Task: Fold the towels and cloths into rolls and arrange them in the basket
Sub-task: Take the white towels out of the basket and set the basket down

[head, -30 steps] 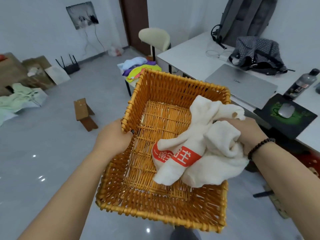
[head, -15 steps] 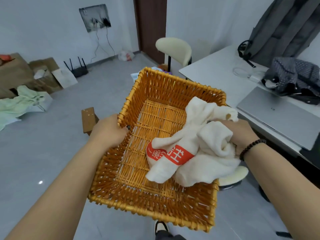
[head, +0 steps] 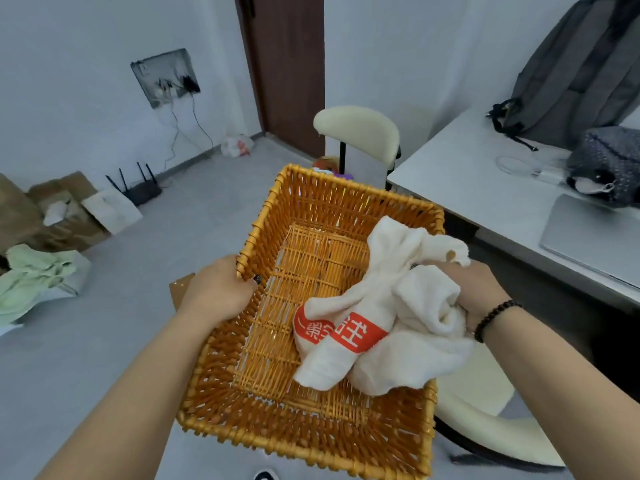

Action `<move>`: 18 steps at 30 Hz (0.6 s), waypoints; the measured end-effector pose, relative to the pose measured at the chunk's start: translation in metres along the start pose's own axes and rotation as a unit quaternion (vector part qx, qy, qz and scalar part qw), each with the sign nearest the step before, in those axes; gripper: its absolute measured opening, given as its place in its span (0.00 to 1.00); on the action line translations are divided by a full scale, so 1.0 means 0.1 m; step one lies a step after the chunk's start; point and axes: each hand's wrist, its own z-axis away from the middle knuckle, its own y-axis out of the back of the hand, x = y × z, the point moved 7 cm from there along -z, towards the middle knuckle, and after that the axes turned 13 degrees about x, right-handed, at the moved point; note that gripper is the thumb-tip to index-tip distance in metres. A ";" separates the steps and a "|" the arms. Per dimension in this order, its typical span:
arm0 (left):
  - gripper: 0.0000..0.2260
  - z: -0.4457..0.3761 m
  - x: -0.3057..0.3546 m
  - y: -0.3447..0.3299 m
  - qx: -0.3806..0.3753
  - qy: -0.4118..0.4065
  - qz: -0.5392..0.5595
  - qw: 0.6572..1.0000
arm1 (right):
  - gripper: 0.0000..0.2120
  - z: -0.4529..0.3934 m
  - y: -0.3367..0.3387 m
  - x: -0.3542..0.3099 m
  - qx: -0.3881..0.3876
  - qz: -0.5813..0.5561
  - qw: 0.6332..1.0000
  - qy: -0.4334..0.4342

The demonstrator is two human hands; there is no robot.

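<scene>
Wicker basket, held in the air above the grey floor, its long axis running away from the person and tilted slightly to the right. A white desk stood to the right, carrying a closed laptop and a grey backpack; a cream chair stood beyond the basket's far edge.

White towel, crumpled and unrolled, lay bunched over the basket's right edge, its bulk draped from the near right corner up toward the far right corner. One twisted end pointed down and left into the basket interior. A red band on that end bore white characters; they could not be read with confidence.

Left hand clenched the rim at the middle of the basket's left edge, thumb over the top. Right hand, wearing a dark bead bracelet, gripped a fold of the towel at the right edge; whether it also held the rim beneath could not be told.

The towel lay directly under and left of the right hand, which was therefore much the nearer hand. Judged from this state, rolling had not yet been done, and lifting the towel clear would probably fall to the right hand.
</scene>
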 end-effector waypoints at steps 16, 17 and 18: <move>0.08 -2.36 0.08 -0.16 -0.082 -0.148 -0.062 0.984 | 0.11 -0.59 -1.29 -0.39 0.112 -0.160 0.970 -0.146; 0.09 -2.50 0.12 -0.23 -0.090 -0.153 -0.062 0.982 | 0.10 -0.68 -1.33 -0.45 0.119 -0.167 0.967 -0.149; 0.07 -2.69 0.17 -0.30 -0.096 -0.156 -0.059 0.981 | 0.09 -0.83 -1.38 -0.51 0.129 -0.172 0.964 -0.154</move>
